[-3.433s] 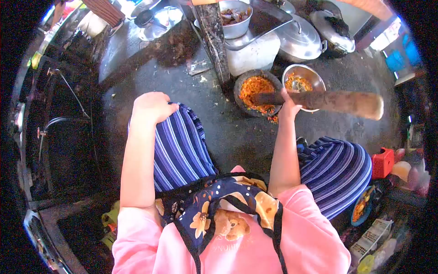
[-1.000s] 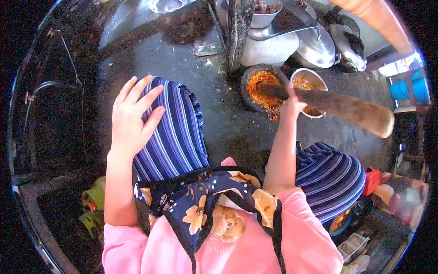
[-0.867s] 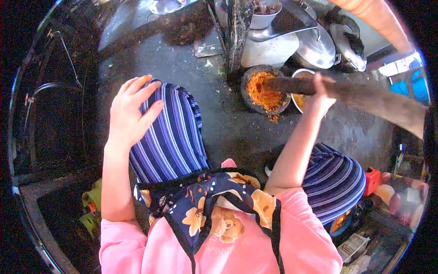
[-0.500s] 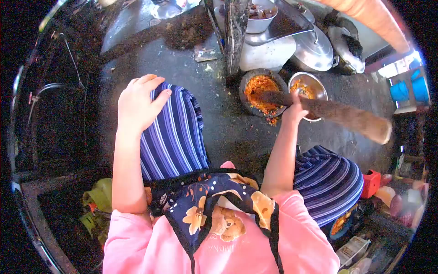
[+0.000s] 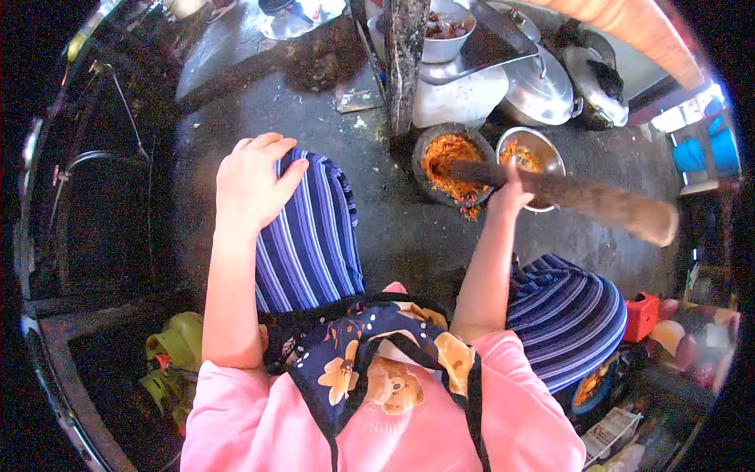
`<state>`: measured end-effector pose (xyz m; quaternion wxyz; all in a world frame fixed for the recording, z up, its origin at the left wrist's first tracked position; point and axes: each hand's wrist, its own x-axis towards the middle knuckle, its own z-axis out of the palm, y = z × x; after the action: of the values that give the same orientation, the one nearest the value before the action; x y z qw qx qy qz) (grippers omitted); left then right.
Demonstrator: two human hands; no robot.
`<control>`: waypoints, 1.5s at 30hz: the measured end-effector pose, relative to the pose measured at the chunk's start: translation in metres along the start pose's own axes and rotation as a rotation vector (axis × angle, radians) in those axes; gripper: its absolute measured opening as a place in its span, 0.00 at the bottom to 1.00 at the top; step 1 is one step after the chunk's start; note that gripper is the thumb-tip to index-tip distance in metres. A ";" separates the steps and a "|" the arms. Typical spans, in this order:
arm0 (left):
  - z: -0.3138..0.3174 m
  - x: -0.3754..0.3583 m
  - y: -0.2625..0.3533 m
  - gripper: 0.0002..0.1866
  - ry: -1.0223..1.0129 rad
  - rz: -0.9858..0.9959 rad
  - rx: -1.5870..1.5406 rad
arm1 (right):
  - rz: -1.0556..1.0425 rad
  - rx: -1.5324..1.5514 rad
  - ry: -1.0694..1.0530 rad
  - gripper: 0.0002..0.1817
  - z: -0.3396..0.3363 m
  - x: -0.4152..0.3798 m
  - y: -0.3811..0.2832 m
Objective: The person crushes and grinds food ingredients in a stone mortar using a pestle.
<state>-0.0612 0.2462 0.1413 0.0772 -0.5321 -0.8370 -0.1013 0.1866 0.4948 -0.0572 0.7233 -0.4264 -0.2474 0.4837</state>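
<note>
My right hand point(image 5: 510, 193) is wrapped round a long, thick wooden pestle point(image 5: 590, 200). The pestle leans to the right, its lower end down in a dark stone mortar point(image 5: 422, 182). Orange-red crushed paste point(image 5: 450, 157) lines the mortar, and some bits lie spilled at its front edge. Just right of the mortar is a metal bowl point(image 5: 555, 152) with more orange food in it, partly hidden by the pestle and my hand. My left hand point(image 5: 259, 181) rests on my knee over striped blue cloth point(image 5: 314, 236), fingers stretched out and holding nothing.
A wooden post point(image 5: 405, 71) stands right behind the mortar. Beyond it are a white bowl point(image 5: 447, 49) with dark pieces and a large lidded metal pot point(image 5: 543, 86). A green gas cylinder point(image 5: 177, 346) is at lower left, a red plastic item point(image 5: 642, 316) at right.
My left hand and knee appear shifted slightly to the right in view. The pestle stays in the mortar in my right hand, with only a small change of tilt.
</note>
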 end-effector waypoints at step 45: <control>-0.001 -0.013 -0.010 0.18 0.145 0.121 -0.157 | -0.035 -0.430 -0.424 0.10 0.013 -0.021 -0.026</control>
<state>-0.0646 0.2303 0.1383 0.1014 -0.5774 -0.7851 -0.2000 0.1804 0.4762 -0.0272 0.5568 -0.4550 -0.4968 0.4860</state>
